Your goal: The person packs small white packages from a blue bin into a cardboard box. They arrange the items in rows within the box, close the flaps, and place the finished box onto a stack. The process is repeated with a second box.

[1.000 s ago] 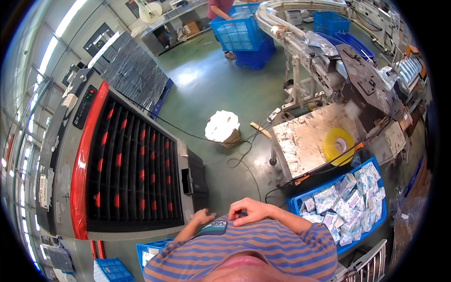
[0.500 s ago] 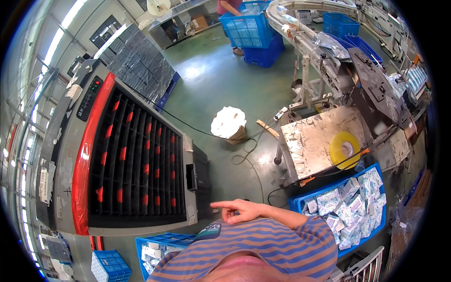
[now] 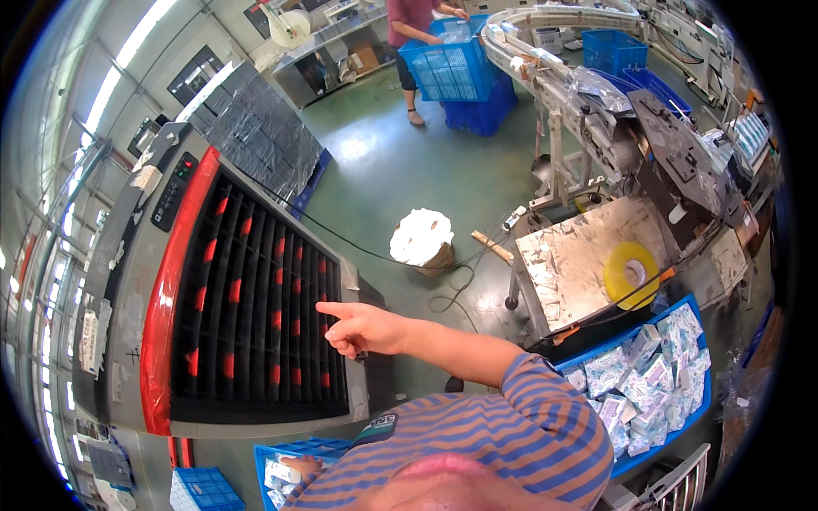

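Green floor (image 3: 366, 187) lies open between the film-wrapped pallet stack (image 3: 256, 128) and the curved conveyor (image 3: 554, 81), interrupted only by a white-topped bin (image 3: 422, 237) and loose cable (image 3: 460, 298). Closer by, the person's right hand (image 3: 362, 330), index finger straight and others curled, hangs before the red-trimmed air cooler (image 3: 247, 315) near its right edge. Beyond its lower edge, the left hand (image 3: 304, 465) is at white-and-blue packets (image 3: 277, 471) in a blue crate (image 3: 324, 445), its grip too hidden to tell.
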{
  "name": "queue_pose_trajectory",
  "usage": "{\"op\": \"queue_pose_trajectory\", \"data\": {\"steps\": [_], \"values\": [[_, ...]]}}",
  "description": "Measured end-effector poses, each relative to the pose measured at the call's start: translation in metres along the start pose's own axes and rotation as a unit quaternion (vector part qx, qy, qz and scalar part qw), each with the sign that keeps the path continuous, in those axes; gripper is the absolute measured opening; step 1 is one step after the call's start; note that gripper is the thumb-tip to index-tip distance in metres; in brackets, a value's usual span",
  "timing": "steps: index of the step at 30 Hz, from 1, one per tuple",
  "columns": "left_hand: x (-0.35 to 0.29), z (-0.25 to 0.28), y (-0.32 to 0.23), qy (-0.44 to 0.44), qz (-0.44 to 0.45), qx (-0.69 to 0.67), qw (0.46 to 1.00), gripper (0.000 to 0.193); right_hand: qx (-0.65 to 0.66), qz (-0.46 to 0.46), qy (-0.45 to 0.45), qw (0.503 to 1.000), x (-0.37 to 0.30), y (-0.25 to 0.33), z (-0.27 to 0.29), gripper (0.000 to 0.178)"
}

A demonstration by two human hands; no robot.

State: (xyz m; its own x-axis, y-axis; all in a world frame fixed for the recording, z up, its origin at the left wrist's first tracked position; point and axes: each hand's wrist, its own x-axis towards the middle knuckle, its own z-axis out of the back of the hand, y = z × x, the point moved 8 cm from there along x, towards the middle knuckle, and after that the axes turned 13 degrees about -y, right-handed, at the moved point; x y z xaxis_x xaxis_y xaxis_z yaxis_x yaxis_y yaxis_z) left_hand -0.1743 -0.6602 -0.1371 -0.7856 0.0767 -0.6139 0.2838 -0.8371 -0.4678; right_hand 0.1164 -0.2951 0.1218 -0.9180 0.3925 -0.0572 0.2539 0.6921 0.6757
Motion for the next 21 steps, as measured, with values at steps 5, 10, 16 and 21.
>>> {"op": "queue_pose_trajectory", "data": {"steps": [5,10,16,21], "values": [[0.015,-0.004,-0.026,0.004,-0.012,-0.021,1.0,0.06,0.017,-0.02,-0.077,0.997,0.0,-0.034,0.062,0.071],[0.026,-0.033,-0.022,0.03,0.009,-0.025,0.999,0.058,0.06,-0.082,-0.277,0.955,-0.056,-0.145,0.191,0.061],[0.02,-0.11,-0.009,0.089,0.034,0.005,0.995,0.056,-0.134,-0.181,-0.557,0.799,-0.214,-0.275,0.327,0.017],[-0.002,-0.192,-0.008,0.131,0.017,0.065,0.989,0.054,-0.146,-0.206,-0.648,0.718,-0.309,-0.328,0.354,0.016]]}}
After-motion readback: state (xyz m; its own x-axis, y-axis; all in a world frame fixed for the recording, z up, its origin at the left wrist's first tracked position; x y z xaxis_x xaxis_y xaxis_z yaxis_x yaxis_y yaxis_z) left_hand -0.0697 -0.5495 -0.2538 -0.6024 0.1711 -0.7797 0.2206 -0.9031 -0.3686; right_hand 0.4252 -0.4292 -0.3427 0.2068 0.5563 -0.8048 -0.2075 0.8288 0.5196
